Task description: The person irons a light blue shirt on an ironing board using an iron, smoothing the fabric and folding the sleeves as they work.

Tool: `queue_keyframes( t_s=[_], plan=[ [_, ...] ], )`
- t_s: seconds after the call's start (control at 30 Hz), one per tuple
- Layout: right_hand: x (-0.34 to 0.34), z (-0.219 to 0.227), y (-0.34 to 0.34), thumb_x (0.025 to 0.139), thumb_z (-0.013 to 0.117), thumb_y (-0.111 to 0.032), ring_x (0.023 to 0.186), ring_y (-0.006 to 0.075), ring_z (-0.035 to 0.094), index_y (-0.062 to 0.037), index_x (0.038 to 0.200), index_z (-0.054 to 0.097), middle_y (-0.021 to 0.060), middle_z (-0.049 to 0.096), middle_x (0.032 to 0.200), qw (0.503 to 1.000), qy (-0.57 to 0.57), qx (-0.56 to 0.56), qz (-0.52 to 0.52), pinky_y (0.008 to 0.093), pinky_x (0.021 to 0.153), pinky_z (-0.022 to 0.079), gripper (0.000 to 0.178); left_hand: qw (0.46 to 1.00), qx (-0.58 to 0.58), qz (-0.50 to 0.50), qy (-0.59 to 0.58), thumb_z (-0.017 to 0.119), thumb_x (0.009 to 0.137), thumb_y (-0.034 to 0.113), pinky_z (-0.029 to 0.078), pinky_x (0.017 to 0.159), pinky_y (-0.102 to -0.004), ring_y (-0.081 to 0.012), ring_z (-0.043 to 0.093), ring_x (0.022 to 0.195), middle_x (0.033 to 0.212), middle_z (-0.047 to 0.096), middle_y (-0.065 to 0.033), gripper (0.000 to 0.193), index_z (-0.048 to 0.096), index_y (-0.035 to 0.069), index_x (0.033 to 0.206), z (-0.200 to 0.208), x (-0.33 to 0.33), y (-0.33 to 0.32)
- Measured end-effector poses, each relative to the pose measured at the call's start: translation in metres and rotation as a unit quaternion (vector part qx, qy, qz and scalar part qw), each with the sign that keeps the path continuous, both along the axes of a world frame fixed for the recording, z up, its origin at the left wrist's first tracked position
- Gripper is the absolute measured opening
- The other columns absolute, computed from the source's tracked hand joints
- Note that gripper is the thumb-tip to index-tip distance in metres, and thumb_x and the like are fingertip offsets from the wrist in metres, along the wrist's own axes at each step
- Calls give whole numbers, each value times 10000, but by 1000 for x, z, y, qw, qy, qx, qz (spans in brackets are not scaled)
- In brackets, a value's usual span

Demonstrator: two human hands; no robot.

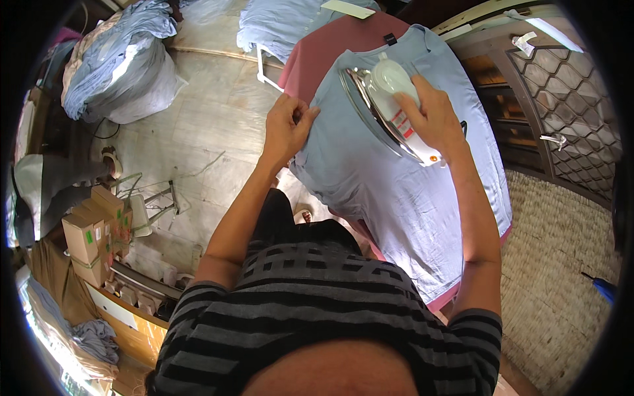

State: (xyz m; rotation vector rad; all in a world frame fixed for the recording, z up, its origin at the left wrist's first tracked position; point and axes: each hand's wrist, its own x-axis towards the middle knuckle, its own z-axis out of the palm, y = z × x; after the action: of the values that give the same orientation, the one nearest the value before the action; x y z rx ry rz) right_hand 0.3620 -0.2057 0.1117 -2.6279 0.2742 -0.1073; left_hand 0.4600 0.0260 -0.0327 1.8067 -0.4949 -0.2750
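A light blue shirt (409, 198) lies spread over an ironing board with a dusty red cover (330, 47). My right hand (436, 119) is wrapped round the handle of a white iron (391, 80) with a shiny metal base. The iron is over the upper part of the shirt, near the neckline; whether its whole base touches the cloth I cannot tell. At the shirt's left edge, my left hand (287, 129) is closed, thumb and forefinger pinching the cloth. A small dark label (390, 39) shows at the collar.
Blue garments (277, 26) are piled beyond the board. A large bundle of clothes in clear plastic (135, 76) sits at the far left. Cardboard boxes (89, 234) and a small folding stool (148, 214) stand to the left. A metal lattice door (568, 99) is at the right.
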Motion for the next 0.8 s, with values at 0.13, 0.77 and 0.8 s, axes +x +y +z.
queue_keyframes(
  t_s=[0.13, 0.77, 0.8],
  plan=[
    [1, -1, -1, 927, 616, -327, 628, 402, 611, 3, 881, 546, 233, 619, 720, 998, -16, -15, 60, 466, 585, 454, 341, 998, -52, 12, -14, 759, 868, 174, 443, 632, -279, -118, 510, 688, 785, 531, -31, 218, 628, 5, 829, -11, 1, -2],
    [-3, -2, 14, 944, 606, -353, 673, 447, 602, 14, 891, 555, 266, 627, 770, 997, 8, 1, 72, 477, 611, 452, 374, 989, -98, 110, -12, 655, 943, 162, 430, 599, -267, -90, 479, 656, 732, 551, -15, 168, 608, 2, 926, -28, -13, -3],
    [1, -2, 17, 941, 612, -349, 665, 447, 599, 10, 888, 552, 266, 619, 756, 997, 4, 16, 76, 478, 604, 447, 368, 989, -100, 105, -10, 655, 944, 161, 431, 601, -267, -91, 480, 658, 735, 551, -16, 166, 607, 3, 930, -28, -14, -4]
  ],
)
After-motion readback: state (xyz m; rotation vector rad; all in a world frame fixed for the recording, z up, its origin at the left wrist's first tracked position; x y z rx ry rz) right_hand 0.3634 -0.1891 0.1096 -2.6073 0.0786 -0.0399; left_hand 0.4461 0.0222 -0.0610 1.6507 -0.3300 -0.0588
